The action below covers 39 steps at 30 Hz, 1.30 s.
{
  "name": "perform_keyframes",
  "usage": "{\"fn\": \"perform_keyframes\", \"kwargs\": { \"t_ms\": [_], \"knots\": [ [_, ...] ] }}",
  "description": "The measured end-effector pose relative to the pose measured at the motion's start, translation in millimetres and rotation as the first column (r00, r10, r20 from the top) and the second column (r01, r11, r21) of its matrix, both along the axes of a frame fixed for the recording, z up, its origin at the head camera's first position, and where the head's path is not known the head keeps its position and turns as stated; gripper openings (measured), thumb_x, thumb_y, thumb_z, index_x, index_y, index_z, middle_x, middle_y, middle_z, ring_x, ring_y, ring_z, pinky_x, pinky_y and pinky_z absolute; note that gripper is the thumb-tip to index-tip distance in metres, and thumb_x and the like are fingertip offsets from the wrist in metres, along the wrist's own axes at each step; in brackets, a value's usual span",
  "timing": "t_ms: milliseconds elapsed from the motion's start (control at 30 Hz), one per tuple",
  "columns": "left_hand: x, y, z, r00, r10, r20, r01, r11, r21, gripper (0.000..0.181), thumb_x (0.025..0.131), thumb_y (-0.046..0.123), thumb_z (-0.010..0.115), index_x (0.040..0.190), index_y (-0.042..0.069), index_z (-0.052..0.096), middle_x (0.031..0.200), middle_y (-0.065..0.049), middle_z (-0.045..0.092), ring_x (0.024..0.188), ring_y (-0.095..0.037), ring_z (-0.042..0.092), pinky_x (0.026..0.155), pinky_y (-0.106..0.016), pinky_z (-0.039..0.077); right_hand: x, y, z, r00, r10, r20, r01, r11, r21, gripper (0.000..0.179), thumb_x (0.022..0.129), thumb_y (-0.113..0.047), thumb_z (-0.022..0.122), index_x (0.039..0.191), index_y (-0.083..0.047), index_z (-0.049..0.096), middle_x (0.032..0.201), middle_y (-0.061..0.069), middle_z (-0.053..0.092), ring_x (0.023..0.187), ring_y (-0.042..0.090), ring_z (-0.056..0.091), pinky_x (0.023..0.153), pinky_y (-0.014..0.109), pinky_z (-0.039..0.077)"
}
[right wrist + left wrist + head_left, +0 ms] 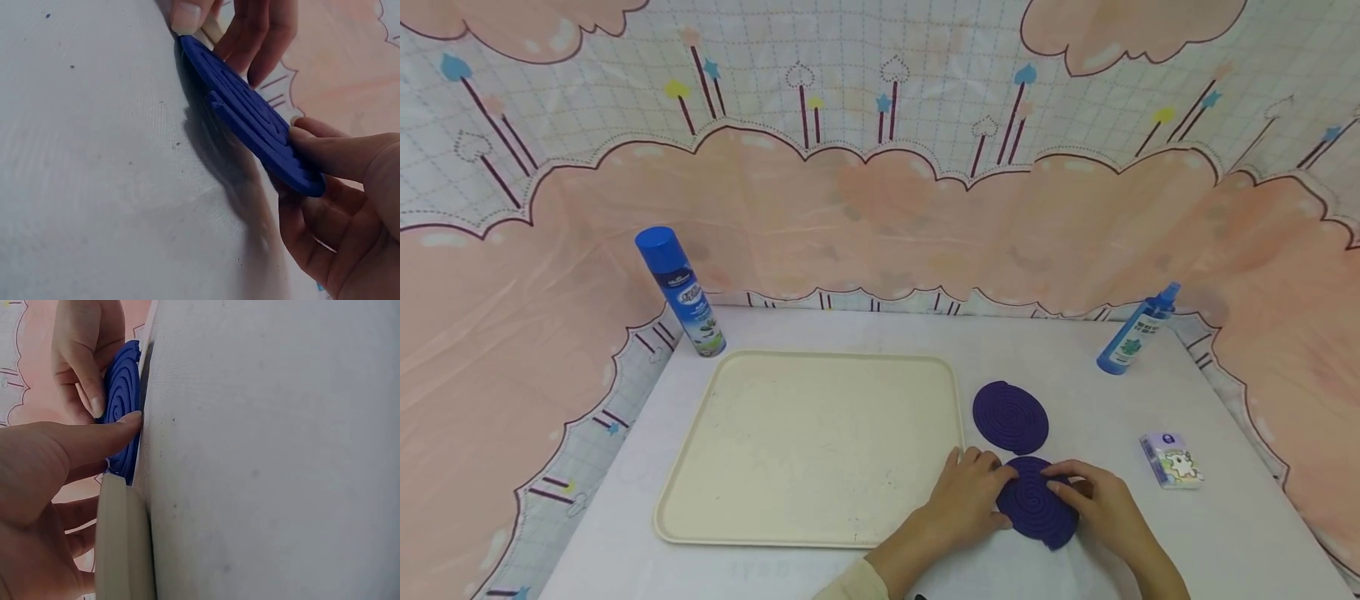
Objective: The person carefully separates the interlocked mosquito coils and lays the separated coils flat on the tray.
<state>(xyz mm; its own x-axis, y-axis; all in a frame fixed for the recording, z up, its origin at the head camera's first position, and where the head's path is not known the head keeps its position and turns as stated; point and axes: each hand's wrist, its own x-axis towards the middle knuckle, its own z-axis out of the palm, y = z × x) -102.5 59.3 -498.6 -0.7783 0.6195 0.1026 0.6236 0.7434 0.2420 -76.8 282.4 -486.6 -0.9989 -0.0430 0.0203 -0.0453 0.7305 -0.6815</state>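
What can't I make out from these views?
- Head: right hand, lower fingertips hidden by the held spiral disc.
- Head: blue spray can, fine print too small.
- Left wrist: beige tray, mostly cut off by bottom edge.
- Right wrist: left hand, cut off by top edge.

The tray takes up the left and middle of the desk. Behind its far left corner, by the desk's far left corner, stands the aerosol can. Right of the tray, one mosquito coil lies behind another, the nearer coil, which sits between the left fingers and the right fingers. The spray bottle stands near the desk's far right corner; before it, toward the right edge, lies the tissue pack.
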Motion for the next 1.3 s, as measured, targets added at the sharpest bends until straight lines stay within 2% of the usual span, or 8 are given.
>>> {"fn": "perform_keyframes", "kwargs": {
  "t_ms": [300, 433, 633, 800, 900, 1033, 1133, 1300],
  "knots": [
    [-5.3, -3.9, -0.8, 1.0, -0.002, 0.031, 0.0, 0.999, 0.051, 0.05, 0.084, 0.045, 0.08, 0.129, 0.029, 0.065, 0.118, 0.008, 0.07, 0.111, -0.01, 0.06, 0.102, -0.035, 0.047, 0.3, 1, 1.8, 0.999, 0.016, 0.046, -0.012, 0.998, -0.068, 0.017, 0.095, -0.014, 0.072, 0.111, -0.012, 0.076, 0.118, 0.014, 0.076, 0.086, -0.004, 0.069, 0.073, 0.015, 0.056],
    [-6.9, -8.4, 2.9, 0.999, -0.014, 0.043, 0.009, 0.991, 0.131, 0.044, 0.089, 0.04, 0.077, 0.129, 0.025, 0.065, 0.121, 0.008, 0.07, 0.116, -0.01, 0.063, 0.104, -0.034, 0.049, -0.7, 1, 4.5, 1.0, 0.03, 0.002, -0.029, 0.996, -0.082, 0.017, 0.094, -0.013, 0.071, 0.111, -0.012, 0.076, 0.118, 0.015, 0.076, 0.088, -0.008, 0.067, 0.072, 0.016, 0.057],
    [-13.6, -16.1, 12.4, 0.997, -0.018, 0.071, -0.003, 0.96, 0.281, 0.041, 0.09, 0.03, 0.078, 0.127, 0.019, 0.066, 0.122, 0.004, 0.069, 0.11, -0.008, 0.066, 0.098, -0.025, 0.052, -6.3, -3, 10.7, 0.995, 0.05, -0.09, -0.06, 0.992, -0.108, 0.017, 0.095, -0.011, 0.071, 0.111, -0.01, 0.076, 0.115, 0.016, 0.076, 0.088, -0.01, 0.066, 0.07, 0.018, 0.058],
    [-18.0, -23.3, 14.1, 0.991, -0.033, 0.131, -0.019, 0.926, 0.376, 0.042, 0.088, 0.021, 0.081, 0.126, 0.015, 0.066, 0.118, 0.001, 0.067, 0.092, 0.0, 0.06, 0.082, -0.012, 0.05, -10.1, -9, 12.8, 0.989, 0.072, -0.131, -0.089, 0.988, -0.123, 0.016, 0.095, -0.011, 0.071, 0.11, -0.011, 0.076, 0.112, 0.014, 0.076, 0.089, -0.009, 0.067, 0.071, 0.018, 0.059],
    [-22.5, -29.5, 13.9, 0.978, -0.052, 0.202, -0.042, 0.9, 0.434, 0.042, 0.086, 0.017, 0.082, 0.125, 0.014, 0.066, 0.112, 0.001, 0.068, 0.083, 0.003, 0.055, 0.073, -0.008, 0.046, -12.8, -14, 13.0, 0.983, 0.088, -0.162, -0.11, 0.985, -0.136, 0.016, 0.094, -0.008, 0.071, 0.109, -0.011, 0.076, 0.111, 0.012, 0.077, 0.091, -0.009, 0.067, 0.073, 0.018, 0.059],
    [-30.0, -41.8, 19.0, 0.93, -0.1, 0.353, -0.113, 0.838, 0.534, 0.038, 0.088, 0.01, 0.079, 0.124, 0.014, 0.068, 0.112, -0.002, 0.072, 0.08, 0.005, 0.056, 0.07, -0.01, 0.048, -17.7, -23, 14.0, 0.975, 0.099, -0.198, -0.131, 0.979, -0.158, 0.017, 0.093, -0.007, 0.072, 0.11, -0.011, 0.076, 0.11, 0.012, 0.077, 0.093, -0.009, 0.066, 0.073, 0.018, 0.059],
    [-35.7, -50.6, 22.0, 0.897, -0.125, 0.424, -0.17, 0.789, 0.591, 0.034, 0.089, 0.006, 0.076, 0.121, 0.013, 0.069, 0.116, -0.005, 0.074, 0.081, 0.003, 0.06, 0.071, -0.012, 0.051, -21.8, -30, 15.6, 0.973, 0.102, -0.209, -0.143, 0.97, -0.196, 0.018, 0.093, -0.006, 0.072, 0.11, -0.01, 0.077, 0.109, 0.012, 0.077, 0.094, -0.007, 0.067, 0.073, 0.017, 0.058],
    [-42.7, -62.8, 22.5, 0.883, -0.137, 0.45, -0.213, 0.737, 0.642, 0.033, 0.089, 0.001, 0.075, 0.12, 0.011, 0.069, 0.117, -0.01, 0.074, 0.081, -0.005, 0.069, 0.07, -0.014, 0.053, -30.3, -42, 15.6, 0.971, 0.102, -0.217, -0.153, 0.96, -0.233, 0.018, 0.094, -0.008, 0.072, 0.111, -0.009, 0.077, 0.109, 0.012, 0.077, 0.098, -0.003, 0.068, 0.081, 0.014, 0.057]
  ]
}}
